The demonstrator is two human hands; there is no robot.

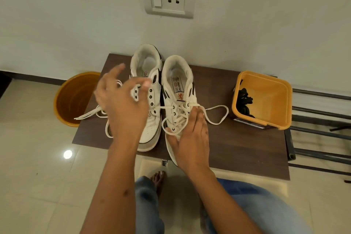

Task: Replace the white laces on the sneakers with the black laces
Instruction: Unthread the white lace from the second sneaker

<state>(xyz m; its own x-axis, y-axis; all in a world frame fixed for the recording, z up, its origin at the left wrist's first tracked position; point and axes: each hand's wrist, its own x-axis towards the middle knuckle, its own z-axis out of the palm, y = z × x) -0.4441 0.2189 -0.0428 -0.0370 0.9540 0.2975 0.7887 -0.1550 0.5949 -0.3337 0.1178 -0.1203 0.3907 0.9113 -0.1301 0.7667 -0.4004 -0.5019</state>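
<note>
Sneakers (163, 99) side by side on the dark brown table (237, 148), toes toward the person, and the white laces (216, 114) are coming out. On the left shoe the upper eyelets are already bare, with loose lace trailing off to the left. The left hand (123, 100) hovers over that shoe, fingers spread and blurred; thumb and forefinger seem to pinch lace near the top eyelets, but I cannot tell for sure. The right hand (190, 133) lies flat, fingers straight, pressing on the right shoe's laced front to steady it. The black laces (245, 100) sit bundled in the yellow tub (281, 100) at the table's right, well apart. An orange bucket (72, 99) stands on the floor to the left. Lace like this looks light, limp and prone to snagging in eyelets, so best taken near the eyelet or by the stiff tip, I'd say.
</note>
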